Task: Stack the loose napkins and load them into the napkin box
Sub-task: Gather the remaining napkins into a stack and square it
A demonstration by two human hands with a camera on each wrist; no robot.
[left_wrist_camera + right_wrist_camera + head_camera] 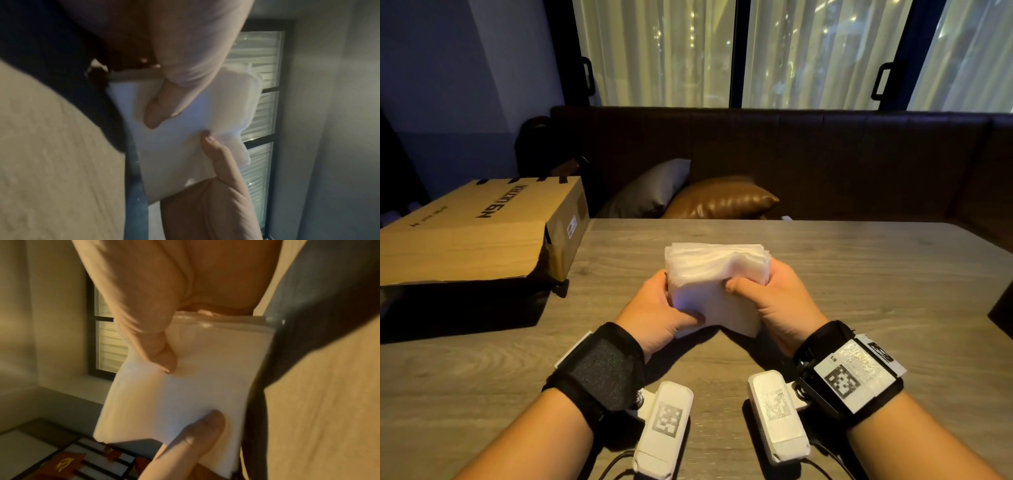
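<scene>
Behind the wooden table [859, 274] sits a long dark sofa [825, 154] with two pillows [688, 195], and a big cardboard box [482, 226] lies on the table's left side. Both hands hold a thick stack of white napkins [717, 287] above the middle of the table. The left hand [657, 308] grips its left edge and the right hand [774, 301] grips its right edge, thumbs pressed on the near face.
</scene>
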